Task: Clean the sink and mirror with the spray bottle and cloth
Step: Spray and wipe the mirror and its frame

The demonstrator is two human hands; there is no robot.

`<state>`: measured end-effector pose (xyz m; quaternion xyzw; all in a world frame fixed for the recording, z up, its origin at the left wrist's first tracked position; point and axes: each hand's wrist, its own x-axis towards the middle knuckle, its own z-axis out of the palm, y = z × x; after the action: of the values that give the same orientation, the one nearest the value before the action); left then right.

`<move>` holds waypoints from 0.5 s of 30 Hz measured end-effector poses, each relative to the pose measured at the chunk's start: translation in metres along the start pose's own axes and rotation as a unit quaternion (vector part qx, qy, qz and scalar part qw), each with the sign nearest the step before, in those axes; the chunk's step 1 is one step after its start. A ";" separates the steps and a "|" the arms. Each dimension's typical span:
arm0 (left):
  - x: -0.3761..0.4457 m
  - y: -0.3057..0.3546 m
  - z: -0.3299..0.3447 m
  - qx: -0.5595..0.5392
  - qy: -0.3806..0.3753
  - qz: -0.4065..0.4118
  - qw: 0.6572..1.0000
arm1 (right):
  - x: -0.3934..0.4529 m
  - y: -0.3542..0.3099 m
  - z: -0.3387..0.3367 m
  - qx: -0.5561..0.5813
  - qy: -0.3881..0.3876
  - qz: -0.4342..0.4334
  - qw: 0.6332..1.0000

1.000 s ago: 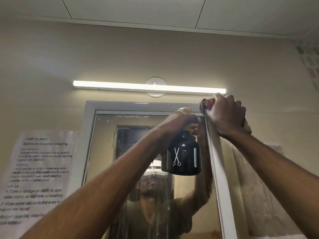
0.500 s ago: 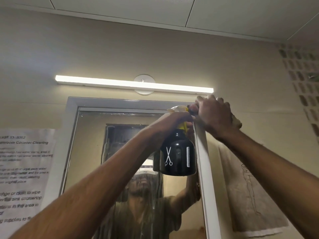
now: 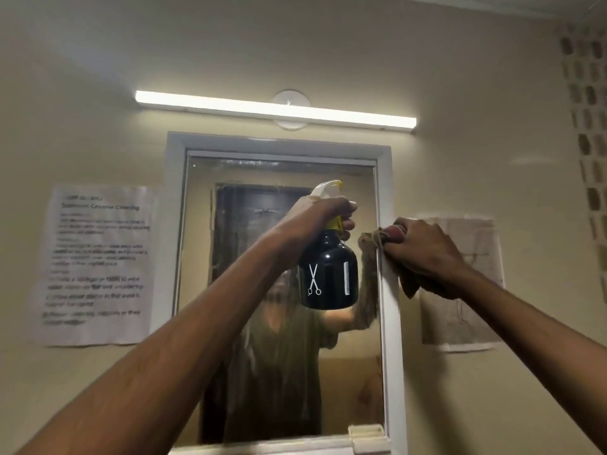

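Observation:
A white-framed mirror (image 3: 256, 244) hangs on the beige wall, its glass streaked. My left hand (image 3: 323, 213) grips the neck of a black spray bottle (image 3: 328, 277) with a white and yellow trigger head, held up in front of the glass. My right hand (image 3: 423, 254) presses a brown and red cloth (image 3: 371, 239) against the right side of the mirror frame (image 3: 391, 323), about a third of the way down. The sink is out of view.
A lit tube light (image 3: 272, 110) runs above the mirror. A printed instruction sheet (image 3: 95, 264) is stuck on the wall at left, and a paper sheet (image 3: 473, 310) at right. A patterned vent block wall (image 3: 588, 126) is at far right.
My right hand with the cloth has slid down from the mirror frame's top right corner along its right side. The left hand with the bottle has also dropped lower against the glass.

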<state>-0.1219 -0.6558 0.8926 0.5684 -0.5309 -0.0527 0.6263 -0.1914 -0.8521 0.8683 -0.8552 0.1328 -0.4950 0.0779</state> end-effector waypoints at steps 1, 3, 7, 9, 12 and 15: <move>-0.010 -0.003 -0.002 0.016 0.010 0.002 1.000 | -0.011 -0.002 0.002 0.035 -0.002 0.011 0.999; -0.029 -0.009 -0.006 0.034 0.028 0.001 0.999 | -0.030 -0.010 0.007 0.079 0.004 0.033 0.996; -0.072 -0.018 -0.012 0.048 0.047 -0.006 0.998 | -0.068 -0.033 0.013 0.151 0.027 0.076 0.985; -0.095 -0.023 -0.014 0.079 0.060 -0.006 0.995 | -0.089 -0.044 0.017 0.182 0.033 0.087 0.979; -0.131 -0.027 -0.017 0.096 0.073 -0.004 0.993 | -0.117 -0.062 0.018 0.210 0.035 0.090 0.973; -0.162 -0.032 -0.020 0.108 0.071 0.005 0.992 | -0.141 -0.078 0.019 0.228 0.042 0.104 0.967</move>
<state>-0.1604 -0.5457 0.7745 0.6325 -0.4903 0.0492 0.5977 -0.2305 -0.7347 0.7628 -0.7751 0.1080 -0.5364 0.3160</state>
